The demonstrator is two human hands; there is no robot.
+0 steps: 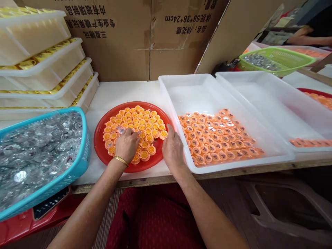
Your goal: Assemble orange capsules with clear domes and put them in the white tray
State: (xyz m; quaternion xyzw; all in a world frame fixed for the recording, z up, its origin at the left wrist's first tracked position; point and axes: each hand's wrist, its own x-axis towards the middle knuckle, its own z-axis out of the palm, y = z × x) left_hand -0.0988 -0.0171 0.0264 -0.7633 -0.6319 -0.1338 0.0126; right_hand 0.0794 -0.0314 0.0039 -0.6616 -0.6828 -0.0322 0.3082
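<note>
A round red plate (100,152) holds many small orange cups (149,137) with yellow insides. Over the left part of these cups, my left hand (126,145) reaches down with bent fingers, a gold bangle at its wrist. A clear plastic lid (120,130) shows at its fingertips. My right hand (173,147) is at the plate's right rim, its fingers closed at a small orange cup (163,134); the far side of the grip is hidden. To the right, a white tray (192,93) contains rows of orange cups with clear covers and dark prints (212,138).
A blue basket (84,138) full of clear plastic pieces stands left. Behind it are stacked white bins (49,77) with yellow items. Cardboard (124,58) walls the back. Another white tray (259,93), a green basket (298,62) and a person's arm (306,38) are at right.
</note>
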